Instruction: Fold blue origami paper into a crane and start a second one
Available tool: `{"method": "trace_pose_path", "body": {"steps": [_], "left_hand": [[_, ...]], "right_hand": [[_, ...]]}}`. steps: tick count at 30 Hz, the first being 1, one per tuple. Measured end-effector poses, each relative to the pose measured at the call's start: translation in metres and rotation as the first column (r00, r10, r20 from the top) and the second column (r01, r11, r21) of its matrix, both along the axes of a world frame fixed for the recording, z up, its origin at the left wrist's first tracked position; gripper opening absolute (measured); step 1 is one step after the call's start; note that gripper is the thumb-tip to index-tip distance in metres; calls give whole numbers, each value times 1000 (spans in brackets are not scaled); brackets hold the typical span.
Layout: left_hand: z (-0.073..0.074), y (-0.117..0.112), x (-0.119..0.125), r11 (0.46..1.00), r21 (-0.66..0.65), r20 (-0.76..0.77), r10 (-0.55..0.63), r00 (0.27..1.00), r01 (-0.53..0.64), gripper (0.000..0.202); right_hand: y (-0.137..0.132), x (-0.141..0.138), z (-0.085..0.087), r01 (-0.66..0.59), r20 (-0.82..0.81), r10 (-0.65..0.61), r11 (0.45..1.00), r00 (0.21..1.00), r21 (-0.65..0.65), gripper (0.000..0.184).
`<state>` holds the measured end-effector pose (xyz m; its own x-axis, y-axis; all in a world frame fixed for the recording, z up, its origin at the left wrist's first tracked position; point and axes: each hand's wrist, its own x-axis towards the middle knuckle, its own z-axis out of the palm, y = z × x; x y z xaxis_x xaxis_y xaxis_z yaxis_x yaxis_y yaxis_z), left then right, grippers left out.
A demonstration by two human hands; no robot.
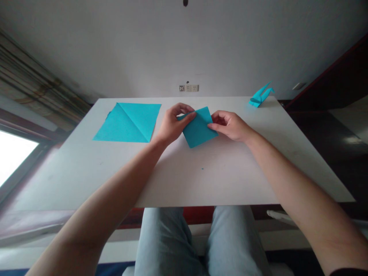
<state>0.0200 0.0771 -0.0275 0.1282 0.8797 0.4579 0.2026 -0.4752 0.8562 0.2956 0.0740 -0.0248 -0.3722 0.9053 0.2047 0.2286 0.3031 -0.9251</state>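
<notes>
Between my two hands is a small folded square of turquoise paper (199, 128), tilted and held just above or against the table; I cannot tell which. My left hand (177, 119) pinches its upper left edge, thumb on top and fingers behind. At the right edge, my right hand (228, 124) grips the paper between thumb and curled fingers. To the left of my left hand lies a larger turquoise sheet (126, 123) with a diagonal crease. A folded turquoise paper crane (261, 96) stands at the far right of the table.
The white table (178, 176) reaches back to a grey wall with power sockets (188, 88). A tiny turquoise scrap (202, 168) lies near the front middle. My knees are under the front edge. A curtain (37, 84) and a window are on the left.
</notes>
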Motion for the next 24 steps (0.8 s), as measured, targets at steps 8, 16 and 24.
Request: {"method": "trace_pose_path", "body": {"steps": [8,16,24], "left_hand": [[3,-16,-2,978,-123,-263,-198,944,171,22],[5,-28,4,997,77,-638,62,768,-17,16],[0,-35,8,995,82,-738,104,667,-64,19]], "right_hand": [[9,13,1,91,50,-98,988,994,121,41],[7,13,-10,5,296,-113,939,948,343,30],[-2,12,-15,-171,538,-66,909,840,380,34]]}}
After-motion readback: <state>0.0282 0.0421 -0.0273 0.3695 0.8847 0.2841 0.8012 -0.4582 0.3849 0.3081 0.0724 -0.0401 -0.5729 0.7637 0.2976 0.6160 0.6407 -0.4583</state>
